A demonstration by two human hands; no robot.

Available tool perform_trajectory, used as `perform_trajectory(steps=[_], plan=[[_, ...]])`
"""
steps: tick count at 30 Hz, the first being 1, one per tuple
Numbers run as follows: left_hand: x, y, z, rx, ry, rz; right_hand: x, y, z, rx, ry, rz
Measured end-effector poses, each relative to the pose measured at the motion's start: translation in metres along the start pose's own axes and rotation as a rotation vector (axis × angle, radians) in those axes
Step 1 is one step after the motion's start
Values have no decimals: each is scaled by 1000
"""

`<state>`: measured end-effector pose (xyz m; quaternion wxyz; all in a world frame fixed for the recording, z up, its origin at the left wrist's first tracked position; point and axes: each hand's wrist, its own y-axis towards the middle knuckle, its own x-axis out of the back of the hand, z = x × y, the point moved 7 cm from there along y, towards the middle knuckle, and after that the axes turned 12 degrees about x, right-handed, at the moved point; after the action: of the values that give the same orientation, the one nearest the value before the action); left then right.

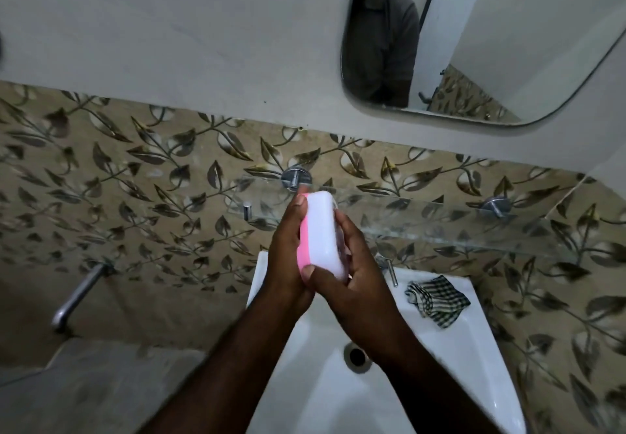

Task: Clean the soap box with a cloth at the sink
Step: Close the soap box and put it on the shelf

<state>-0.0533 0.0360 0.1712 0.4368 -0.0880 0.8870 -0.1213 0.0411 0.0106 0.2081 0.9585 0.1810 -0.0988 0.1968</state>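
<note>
1. Head view: both hands hold the soap box (321, 234) up over the far rim of the white sink (481, 359), in front of the leaf-patterned wall tiles (135, 196).
2. The soap box has a white lid and a pink base that shows as a strip along its left edge. The white face is plain.
3. The left hand (288, 250) wraps the box's left side, with its fingers curled round the pink edge and a fingertip at the far end.
4. The right hand (355, 278) clasps the right side, with its thumb pressed on the near end and its fingers curled behind.
5. A checked cloth (437, 300) lies crumpled on the sink's far right corner, apart from both hands and just right of the faucet (389, 269).
6. The drain (356, 356) sits in the basin below the right wrist.
7. A glass shelf (440, 223) on metal pegs runs along the wall behind the box, with a mirror (508, 44) above it.
8. A wall tap (78, 294) juts out at the far left.
</note>
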Motion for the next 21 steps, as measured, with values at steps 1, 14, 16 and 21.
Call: perform_trajectory(steps=[1, 14, 16, 21], plan=[[2, 3, -4, 23, 29, -5, 5, 5, -3, 1, -17, -48], [25, 13, -47, -404, 855, -344, 14, 85, -32, 98, -770, -89], [27, 16, -49, -404, 901, -344, 11, 90, -38, 108, -803, -65], [27, 22, -53, -431, 977, -336, 11, 98, -44, 107, -847, -67]])
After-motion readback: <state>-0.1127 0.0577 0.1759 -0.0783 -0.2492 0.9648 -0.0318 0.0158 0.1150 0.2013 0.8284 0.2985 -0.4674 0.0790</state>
